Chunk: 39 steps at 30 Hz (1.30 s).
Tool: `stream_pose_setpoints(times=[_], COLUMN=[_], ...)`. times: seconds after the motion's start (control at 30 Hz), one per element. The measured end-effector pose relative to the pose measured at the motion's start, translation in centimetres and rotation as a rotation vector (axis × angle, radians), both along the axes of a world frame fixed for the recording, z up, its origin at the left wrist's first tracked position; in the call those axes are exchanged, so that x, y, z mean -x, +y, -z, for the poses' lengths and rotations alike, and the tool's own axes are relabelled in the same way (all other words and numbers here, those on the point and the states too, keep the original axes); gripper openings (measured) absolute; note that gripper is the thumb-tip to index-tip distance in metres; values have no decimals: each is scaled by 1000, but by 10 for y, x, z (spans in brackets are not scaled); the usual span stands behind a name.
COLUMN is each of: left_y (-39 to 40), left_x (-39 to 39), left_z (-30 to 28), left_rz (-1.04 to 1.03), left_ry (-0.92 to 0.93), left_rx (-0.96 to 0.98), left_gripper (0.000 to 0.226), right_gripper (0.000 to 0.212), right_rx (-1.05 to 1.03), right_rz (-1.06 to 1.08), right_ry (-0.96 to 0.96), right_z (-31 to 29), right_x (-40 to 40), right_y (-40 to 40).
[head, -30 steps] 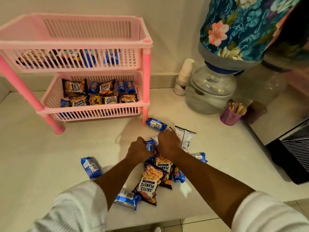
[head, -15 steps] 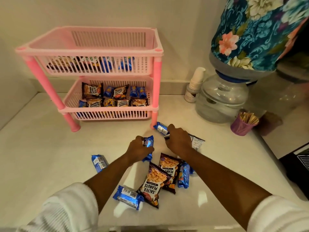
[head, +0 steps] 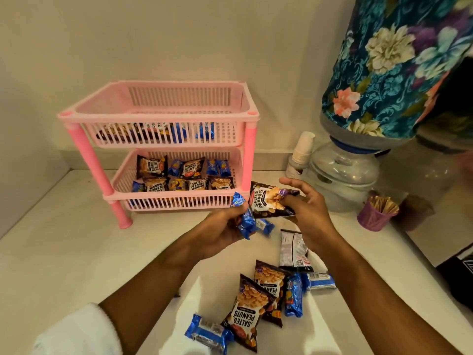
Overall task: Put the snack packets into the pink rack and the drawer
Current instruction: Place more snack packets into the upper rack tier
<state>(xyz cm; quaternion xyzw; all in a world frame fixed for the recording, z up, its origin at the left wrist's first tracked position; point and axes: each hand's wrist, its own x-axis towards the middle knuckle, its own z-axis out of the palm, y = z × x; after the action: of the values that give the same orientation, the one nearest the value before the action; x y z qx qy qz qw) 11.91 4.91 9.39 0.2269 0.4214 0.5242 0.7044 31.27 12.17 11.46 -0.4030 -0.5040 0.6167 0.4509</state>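
The right hand [head: 304, 211] holds a salted-peanuts packet [head: 268, 202] between thumb and lower fingers, the forefinger stretched out over its top edge. The packet lies roughly level, its long axis running across from the hand toward the pink rack [head: 163, 155], the near end almost at the rack's right front post. The left hand [head: 225, 226] is just beside it, fingers curled round a bunch of blue biscuit packets [head: 245, 219] that stick up and out to the right; those touch or nearly touch the peanut packet's lower edge.

From both hands the rack is straight ahead and a little to the left, with its lower tier at about hand height. That tier already carries two rows of packets, and the upper tier shows more through its slats. I would judge the left hand the nearer to the lower tier's open front, the right hand nearer the post, so the peanut packet must swing leftward round that post to go in.

On the counter [head: 64, 265], on the near side of the rack and below the hands, loose packets wait: two peanut packets [head: 256, 301] overlapping, blue ones either side, and a silver-backed packet [head: 291, 249] face down. No drawer is in sight.
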Motion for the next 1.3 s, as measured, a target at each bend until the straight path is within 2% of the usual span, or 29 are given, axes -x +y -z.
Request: stream_pose_setpoints(times=[0.2,0.3,0.43,0.53,0.67,0.73,0.83,0.93,1.07,1.17,1.3], left_y=[1,3,3,3,13,21,36,54,79,98,128], left_x=[10,19,40,61,81,85,89,94,99,107,129], left_z=[-53,-81,-117,-147,-193,-215,-244,-261,-266,-262,-254], left_rz=[-44,-57,-35,-51,-168,-200,-246,-309,-348,-326,-353], left_ry=[-162,-100,179,314,514,592,686,738,792,864,912], left_rx=[-140,-216,-311,-370,-410,-446,-504,-489,-477,-467,-385], left_gripper=[50,43,44,49,52,47,41,42,46,46,49], right_gripper=[25,25,24,26,22,28,45,59,60,59,73], right_rx=[-41,-67,-216,-387,-785,-943,-1034,-1002,-958,-828,-661], right_rz=[89,96,72,69,325,327,252,196,254,240,143], right_ry=[296,347,201,38,-282,-368,-563,-631,-660,-615,-548], right_z=[-16,-30,-58,-86,-138,-167,-202,-220,-226,-225,-221], right_x=[34,53,67,75,92,105,128,148,164,170,170], right_y=[-15,-19,-21,-20,-15,-12,-3,13,41,62,87])
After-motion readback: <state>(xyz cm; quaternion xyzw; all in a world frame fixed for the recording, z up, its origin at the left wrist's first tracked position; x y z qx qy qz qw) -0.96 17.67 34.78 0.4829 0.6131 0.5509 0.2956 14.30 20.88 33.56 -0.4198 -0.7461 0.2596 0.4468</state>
